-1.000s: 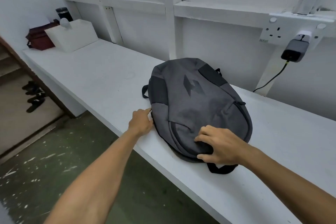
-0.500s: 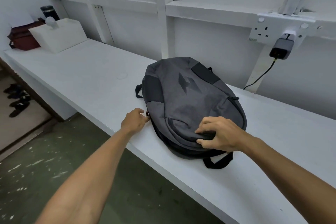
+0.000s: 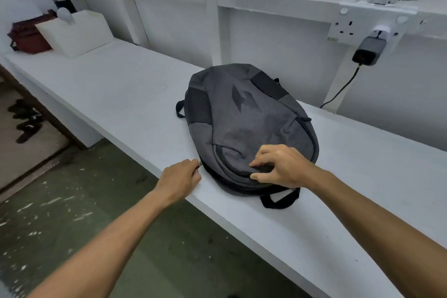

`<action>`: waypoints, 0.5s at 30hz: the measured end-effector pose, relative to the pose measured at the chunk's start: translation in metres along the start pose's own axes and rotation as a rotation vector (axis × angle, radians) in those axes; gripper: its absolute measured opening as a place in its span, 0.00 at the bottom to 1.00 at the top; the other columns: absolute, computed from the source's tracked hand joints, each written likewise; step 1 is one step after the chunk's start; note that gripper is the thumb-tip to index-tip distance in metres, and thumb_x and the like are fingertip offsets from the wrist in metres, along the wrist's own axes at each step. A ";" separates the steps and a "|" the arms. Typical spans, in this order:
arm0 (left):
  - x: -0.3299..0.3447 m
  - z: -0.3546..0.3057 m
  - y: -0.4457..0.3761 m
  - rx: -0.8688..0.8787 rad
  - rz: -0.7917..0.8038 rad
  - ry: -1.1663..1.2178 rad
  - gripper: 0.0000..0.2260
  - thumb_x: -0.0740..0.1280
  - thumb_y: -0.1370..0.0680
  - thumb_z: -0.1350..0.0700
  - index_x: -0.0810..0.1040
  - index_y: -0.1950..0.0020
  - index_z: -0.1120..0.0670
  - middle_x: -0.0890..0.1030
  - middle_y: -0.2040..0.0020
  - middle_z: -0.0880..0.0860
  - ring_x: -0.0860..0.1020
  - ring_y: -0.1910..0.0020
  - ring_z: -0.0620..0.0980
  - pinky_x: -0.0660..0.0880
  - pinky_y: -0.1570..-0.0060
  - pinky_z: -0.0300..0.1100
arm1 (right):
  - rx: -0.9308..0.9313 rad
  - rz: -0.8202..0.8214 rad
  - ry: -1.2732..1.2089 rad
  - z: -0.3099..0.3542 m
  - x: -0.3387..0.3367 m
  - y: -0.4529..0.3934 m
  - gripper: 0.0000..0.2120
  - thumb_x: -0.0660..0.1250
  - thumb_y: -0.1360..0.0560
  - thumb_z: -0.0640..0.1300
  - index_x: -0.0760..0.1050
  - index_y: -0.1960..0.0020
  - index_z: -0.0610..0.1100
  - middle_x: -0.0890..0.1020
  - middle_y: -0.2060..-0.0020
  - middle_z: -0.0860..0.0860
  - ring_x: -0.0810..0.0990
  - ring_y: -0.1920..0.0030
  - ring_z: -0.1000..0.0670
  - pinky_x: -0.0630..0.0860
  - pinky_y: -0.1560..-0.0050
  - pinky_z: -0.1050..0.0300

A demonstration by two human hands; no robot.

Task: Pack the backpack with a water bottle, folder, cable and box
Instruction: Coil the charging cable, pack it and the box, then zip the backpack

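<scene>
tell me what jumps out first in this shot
A grey backpack lies flat on the white bench, near its front edge. Both hands work at its near end: the left hand pinches a zipper pull, the right hand grips the fabric. A charger hangs from the wall socket.
</scene>
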State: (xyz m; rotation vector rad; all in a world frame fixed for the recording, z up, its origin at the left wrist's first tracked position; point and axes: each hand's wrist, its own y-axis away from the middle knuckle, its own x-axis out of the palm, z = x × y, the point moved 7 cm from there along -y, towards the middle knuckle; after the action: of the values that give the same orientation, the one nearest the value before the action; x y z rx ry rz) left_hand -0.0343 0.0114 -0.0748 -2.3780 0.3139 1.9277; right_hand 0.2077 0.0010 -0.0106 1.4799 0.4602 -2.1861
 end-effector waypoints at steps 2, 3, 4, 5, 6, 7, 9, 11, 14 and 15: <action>0.000 -0.013 0.020 -0.002 -0.035 0.064 0.09 0.56 0.20 0.55 0.65 0.61 0.53 0.71 0.65 0.50 0.71 0.67 0.54 0.65 0.67 0.47 | -0.005 0.004 -0.015 0.000 0.001 -0.002 0.16 0.68 0.27 0.61 0.81 0.44 0.54 0.75 0.52 0.62 0.74 0.52 0.60 0.63 0.60 0.67; 0.002 -0.026 0.030 0.016 -0.029 0.102 0.09 0.56 0.20 0.54 0.66 0.61 0.53 0.72 0.65 0.50 0.72 0.66 0.54 0.66 0.66 0.47 | -0.010 0.006 -0.022 0.000 0.002 -0.003 0.16 0.68 0.27 0.61 0.82 0.44 0.54 0.76 0.52 0.62 0.75 0.52 0.60 0.64 0.60 0.65; 0.007 -0.043 0.040 0.051 -0.007 0.132 0.09 0.56 0.20 0.54 0.67 0.60 0.53 0.74 0.64 0.50 0.72 0.65 0.54 0.68 0.65 0.47 | -0.011 0.004 -0.033 0.000 0.001 -0.003 0.15 0.68 0.27 0.61 0.82 0.45 0.54 0.77 0.52 0.61 0.75 0.53 0.59 0.65 0.59 0.63; 0.013 -0.062 0.048 0.088 0.022 0.151 0.09 0.56 0.20 0.53 0.68 0.59 0.53 0.75 0.62 0.50 0.73 0.65 0.53 0.69 0.64 0.47 | -0.012 -0.002 -0.047 0.000 -0.001 -0.004 0.15 0.68 0.27 0.60 0.82 0.45 0.54 0.77 0.52 0.60 0.75 0.53 0.58 0.65 0.58 0.62; 0.017 -0.078 0.054 0.113 0.040 0.166 0.09 0.56 0.20 0.53 0.68 0.58 0.53 0.75 0.62 0.50 0.73 0.64 0.53 0.69 0.63 0.47 | -0.013 -0.006 -0.063 0.000 -0.002 -0.005 0.14 0.68 0.27 0.60 0.82 0.46 0.54 0.78 0.52 0.60 0.76 0.53 0.58 0.66 0.58 0.61; 0.020 -0.091 0.057 0.111 0.041 0.192 0.09 0.56 0.19 0.53 0.67 0.59 0.53 0.74 0.63 0.49 0.72 0.65 0.52 0.67 0.64 0.46 | -0.017 -0.005 -0.073 0.000 -0.004 -0.005 0.14 0.68 0.27 0.59 0.83 0.46 0.54 0.78 0.53 0.60 0.76 0.54 0.58 0.66 0.57 0.61; 0.022 -0.101 0.058 0.069 0.007 0.257 0.11 0.57 0.19 0.53 0.66 0.61 0.53 0.72 0.65 0.48 0.70 0.66 0.50 0.65 0.65 0.45 | -0.025 0.008 -0.075 0.001 -0.007 -0.006 0.14 0.68 0.26 0.59 0.83 0.45 0.54 0.78 0.52 0.60 0.75 0.54 0.58 0.67 0.57 0.61; 0.026 -0.116 0.059 0.065 -0.007 0.279 0.12 0.58 0.19 0.52 0.66 0.62 0.52 0.71 0.66 0.48 0.69 0.67 0.49 0.64 0.66 0.44 | -0.030 0.029 -0.081 0.002 -0.007 -0.007 0.14 0.68 0.26 0.59 0.83 0.45 0.54 0.78 0.51 0.60 0.75 0.55 0.59 0.68 0.57 0.61; 0.034 -0.158 0.064 0.128 -0.018 0.275 0.13 0.58 0.18 0.50 0.66 0.61 0.52 0.72 0.65 0.48 0.69 0.67 0.49 0.63 0.65 0.42 | -0.026 0.055 -0.102 0.002 -0.006 -0.007 0.13 0.68 0.27 0.59 0.83 0.46 0.55 0.79 0.51 0.60 0.75 0.54 0.58 0.71 0.55 0.59; 0.037 -0.169 0.063 0.132 -0.035 0.279 0.12 0.59 0.18 0.50 0.67 0.60 0.53 0.73 0.64 0.49 0.69 0.66 0.49 0.63 0.65 0.42 | -0.025 0.058 -0.100 0.002 -0.006 -0.007 0.14 0.68 0.27 0.60 0.83 0.46 0.55 0.79 0.51 0.60 0.75 0.54 0.58 0.70 0.55 0.59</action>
State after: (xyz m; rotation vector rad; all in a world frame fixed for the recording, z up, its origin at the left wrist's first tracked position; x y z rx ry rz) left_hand 0.1226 -0.0842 -0.0695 -2.5422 0.3983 1.5081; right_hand 0.2045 0.0066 -0.0045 1.3472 0.4046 -2.1887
